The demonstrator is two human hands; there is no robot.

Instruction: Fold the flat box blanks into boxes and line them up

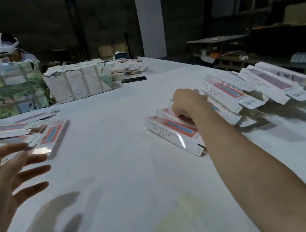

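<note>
From the head camera, the right hand (187, 101) reaches out over the white table (130, 180), knuckles up, fingers curled down onto the folded box (173, 132) at the near end of the row; whether it truly grips that box or only presses on it cannot be told, since the fingertips are hidden beneath the hand. That box lies flat on the table, white with a red panel and a clear window, its open end pointing back along the forearm. Beyond and to the right of this hand, the row of finished boxes (254, 86) overlaps like shingles toward the table's far right edge.

The left hand (2, 175) hovers above the table with fingers spread and straight, holding nothing, blurred by motion. Just past its fingertips lies the loose pile of flat box blanks (29, 132), one red-faced blank nearest the fingers.

Farther beyond the left hand stand two strapped paper-wrapped bundles (41, 85), and behind them sits another person wearing a white headset (6, 47). A dark phone (134, 79) lies between the bundles and the right hand.
</note>
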